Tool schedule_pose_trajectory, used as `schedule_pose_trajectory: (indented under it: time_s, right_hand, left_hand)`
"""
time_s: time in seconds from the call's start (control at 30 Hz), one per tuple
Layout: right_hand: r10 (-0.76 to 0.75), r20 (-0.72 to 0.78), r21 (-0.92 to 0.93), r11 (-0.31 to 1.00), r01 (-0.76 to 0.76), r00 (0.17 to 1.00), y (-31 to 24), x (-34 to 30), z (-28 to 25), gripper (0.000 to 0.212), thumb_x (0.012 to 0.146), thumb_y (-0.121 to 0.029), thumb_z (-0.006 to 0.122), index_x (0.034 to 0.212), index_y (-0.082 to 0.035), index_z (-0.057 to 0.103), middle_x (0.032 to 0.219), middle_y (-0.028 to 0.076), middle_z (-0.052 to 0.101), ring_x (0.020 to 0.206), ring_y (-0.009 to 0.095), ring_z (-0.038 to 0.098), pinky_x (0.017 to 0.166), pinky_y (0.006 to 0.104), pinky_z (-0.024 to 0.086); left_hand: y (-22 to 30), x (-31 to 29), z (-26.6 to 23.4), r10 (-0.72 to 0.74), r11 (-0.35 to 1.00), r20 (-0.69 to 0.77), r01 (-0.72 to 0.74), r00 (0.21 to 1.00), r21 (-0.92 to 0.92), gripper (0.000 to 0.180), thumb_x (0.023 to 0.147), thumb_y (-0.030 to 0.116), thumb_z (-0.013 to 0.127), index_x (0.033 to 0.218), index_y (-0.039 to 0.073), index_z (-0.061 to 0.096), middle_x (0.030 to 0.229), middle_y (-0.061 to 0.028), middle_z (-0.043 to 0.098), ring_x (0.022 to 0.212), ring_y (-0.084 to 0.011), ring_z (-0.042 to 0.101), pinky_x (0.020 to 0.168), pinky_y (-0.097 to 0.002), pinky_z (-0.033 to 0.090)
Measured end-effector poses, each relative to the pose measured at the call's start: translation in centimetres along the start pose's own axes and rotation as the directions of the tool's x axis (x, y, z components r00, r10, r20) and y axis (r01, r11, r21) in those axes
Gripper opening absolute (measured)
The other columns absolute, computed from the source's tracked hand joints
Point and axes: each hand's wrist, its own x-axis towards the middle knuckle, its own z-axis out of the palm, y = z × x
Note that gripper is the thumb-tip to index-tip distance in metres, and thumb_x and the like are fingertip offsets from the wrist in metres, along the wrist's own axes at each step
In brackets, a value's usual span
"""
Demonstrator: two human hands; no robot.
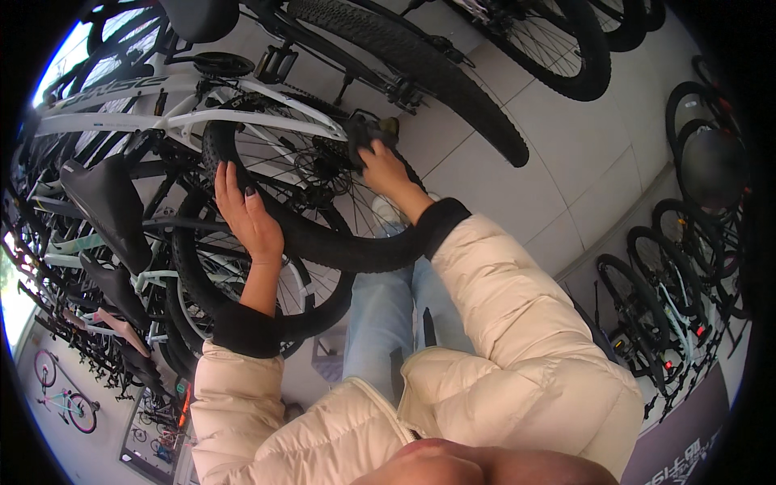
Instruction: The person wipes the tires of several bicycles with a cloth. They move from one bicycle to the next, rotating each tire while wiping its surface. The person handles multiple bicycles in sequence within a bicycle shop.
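A white-framed bicycle (97, 121) stands in front of me, its rear wheel toward me. My left hand (250, 218) rests against the black knobby tyre (347, 250), fingers stretched out and close together. With my right hand (388, 170) I press a dark grey cloth (364, 139) onto the rear end of the frame, near the wheel's axle. The fingers bend over the cloth, which hides the parts beneath it. Inside the wheel, the sprockets and brake disc (315, 166) show among the spokes.
Another bicycle's rear tyre (453, 89) reaches out beyond my right hand. Black saddles (109, 206) and more bicycles crowd the left. Along the right wall stands a row of bicycles (679, 283). Pale floor tiles (558, 153) lie between. My shoes (388, 212) are below the wheel.
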Motion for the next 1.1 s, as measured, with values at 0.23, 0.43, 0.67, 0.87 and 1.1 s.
schedule_pose_trajectory:
  time_s: [0.23,0.43,0.67,0.87,1.1]
  right_hand:
    - [0.523,0.163,-0.019,0.850,-0.527,0.837,9.0,-9.6,2.9,0.037,0.082,-0.023,0.051,0.115,-0.011,0.062,0.116,0.023,0.052,0.107,0.040,0.053,0.091,0.0452,0.045]
    - [0.531,0.389,-0.108,0.837,-0.536,0.752,2.8,-9.4,-0.7,0.038,0.081,-0.025,0.052,0.110,-0.003,0.063,0.122,0.026,0.052,0.108,0.042,0.055,0.091,0.0448,0.046]
    - [0.088,0.360,0.299,0.932,-0.204,0.929,-11.1,-7.7,-7.4,0.034,0.081,-0.023,0.052,0.101,0.004,0.057,0.104,0.028,0.057,0.102,0.041,0.053,0.089,0.0450,0.043]
    - [0.058,0.074,0.810,0.578,-0.094,0.996,-18.2,0.7,-7.4,0.038,0.077,-0.012,0.052,0.113,0.002,0.055,0.098,0.021,0.056,0.092,0.036,0.056,0.080,0.0390,0.046]
    - [-0.073,-0.693,-0.174,0.982,-0.067,0.718,-7.6,3.4,-11.4,0.041,0.071,-0.005,0.059,0.113,-0.004,0.057,0.113,0.020,0.047,0.109,0.038,0.044,0.092,0.0430,0.041]
  left_hand:
    - [-0.3,-0.2,0.0,0.011,1.000,0.012,-0.011,1.000,-0.003,0.048,0.090,0.020,0.037,0.132,-0.002,0.045,0.140,-0.0191,0.041,0.129,-0.0348,0.036,0.108,-0.0417,0.023]
    - [-0.3,0.0,0.1,0.017,1.000,0.002,-0.017,1.000,0.002,0.047,0.090,0.020,0.037,0.131,-0.001,0.045,0.139,-0.0191,0.041,0.129,-0.0353,0.036,0.107,-0.0423,0.023]
    - [-0.5,-0.2,0.4,0.004,1.000,-0.043,-0.005,0.999,-0.022,0.050,0.091,0.026,0.034,0.133,0.000,0.043,0.139,-0.0192,0.041,0.128,-0.0361,0.036,0.107,-0.0450,0.020]
    - [-0.3,-0.2,0.2,0.012,0.994,-0.053,-0.018,0.999,-0.112,0.053,0.092,0.031,0.032,0.133,-0.002,0.042,0.139,-0.0195,0.041,0.129,-0.0370,0.035,0.108,-0.0450,0.019]
    - [-0.4,-0.1,0.2,0.012,0.992,-0.057,-0.019,0.998,-0.125,0.050,0.089,0.025,0.037,0.132,0.000,0.044,0.140,-0.0177,0.040,0.131,-0.0352,0.034,0.109,-0.0469,0.017]
